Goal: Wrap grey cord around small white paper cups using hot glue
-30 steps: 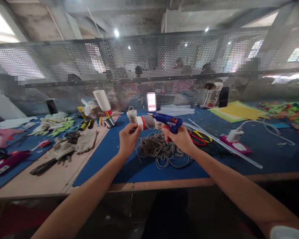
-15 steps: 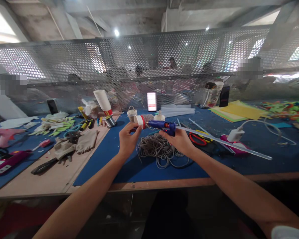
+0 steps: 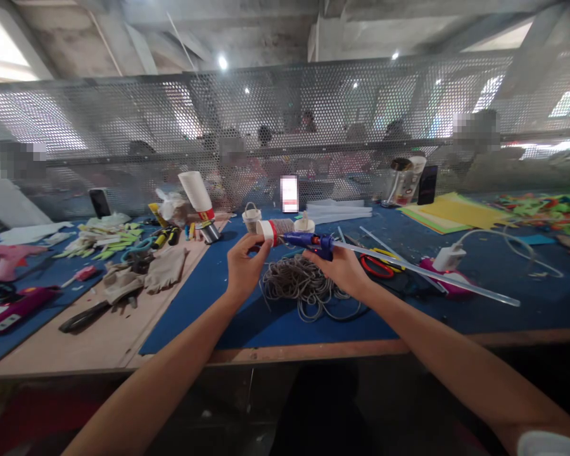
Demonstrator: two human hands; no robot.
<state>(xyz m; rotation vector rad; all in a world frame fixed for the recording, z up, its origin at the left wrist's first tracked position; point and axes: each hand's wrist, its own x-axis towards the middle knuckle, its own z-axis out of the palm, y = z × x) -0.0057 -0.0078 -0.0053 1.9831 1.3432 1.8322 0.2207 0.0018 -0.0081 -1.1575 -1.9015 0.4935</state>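
My left hand [image 3: 244, 266] is closed around a paper cup [image 3: 274, 230] lying on its side, white and red at the rim and wrapped with grey cord. My right hand [image 3: 342, 269] grips a blue hot glue gun [image 3: 308, 240], laid flat with its nozzle touching the cup's wrapped side. A long clear glue stick [image 3: 437, 275] trails from the gun's back toward the right. A loose pile of grey cord [image 3: 308, 286] lies on the blue mat [image 3: 228, 316] just below both hands.
Red-handled scissors [image 3: 375, 265] and a white plug with cable [image 3: 449, 256] lie to the right. A stack of paper cups [image 3: 197, 193], gloves [image 3: 164, 269], pink glue guns [image 3: 12, 307] and tools crowd the left. A perforated metal screen [image 3: 285, 126] closes the back, with people behind it.
My right hand has rolled the glue gun from upright onto its side and brought the nozzle to the cup; the glue stick now swings lower to the right. The left hand barely moved.
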